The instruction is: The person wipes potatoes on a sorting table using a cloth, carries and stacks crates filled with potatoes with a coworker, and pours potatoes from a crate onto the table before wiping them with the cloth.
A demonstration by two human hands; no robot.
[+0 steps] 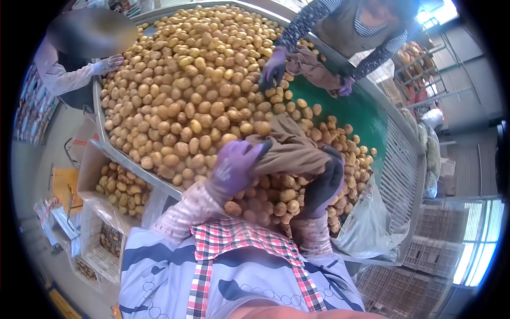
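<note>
A brown cloth (pixel 287 151) is stretched between my two gloved hands, just above the potatoes. My left hand (pixel 234 167), in a purple glove with dark fingertips, grips the cloth's left end. The right end is held by my right hand (pixel 325 183), whose glove shows dark grey on the palm and fingers. Potatoes (pixel 196 95) are heaped over the large metal-edged table, and more lie right below the cloth and between my forearms.
Across the table a co-worker in purple gloves (pixel 273 66) holds another brown cloth (pixel 313 69) over the green surface (pixel 364 119). Another person's gloved hand (pixel 108 65) rests at the left rim. Crates (pixel 101 255) stand lower left; a plastic sheet (pixel 366 228) lies at right.
</note>
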